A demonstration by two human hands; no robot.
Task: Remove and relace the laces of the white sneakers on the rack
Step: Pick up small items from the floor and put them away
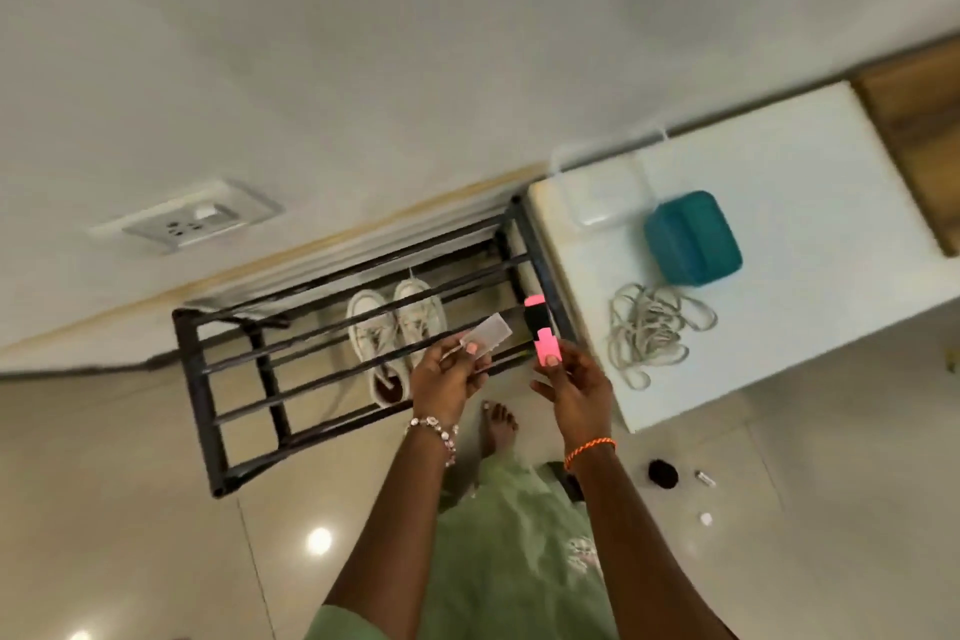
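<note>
Two white sneakers (390, 334) stand side by side on a lower level of a black metal rack (200, 379), seen through its top bars. A loose pile of white laces (655, 327) lies on the white table to the right. My left hand (448, 374) pinches a small clear plastic piece (491, 334) above the rack's front edge. My right hand (574, 387) holds a pink and black device (540, 330) between thumb and fingers, just right of the left hand. Neither hand touches the sneakers or laces.
A white table (810, 276) stands right of the rack, bearing a teal box (693, 238) and a white case (602, 198). A wall socket (187, 222) is at the left. A black round thing (663, 474) and small bits lie on the tiled floor. My bare foot (498, 426) stands by the rack.
</note>
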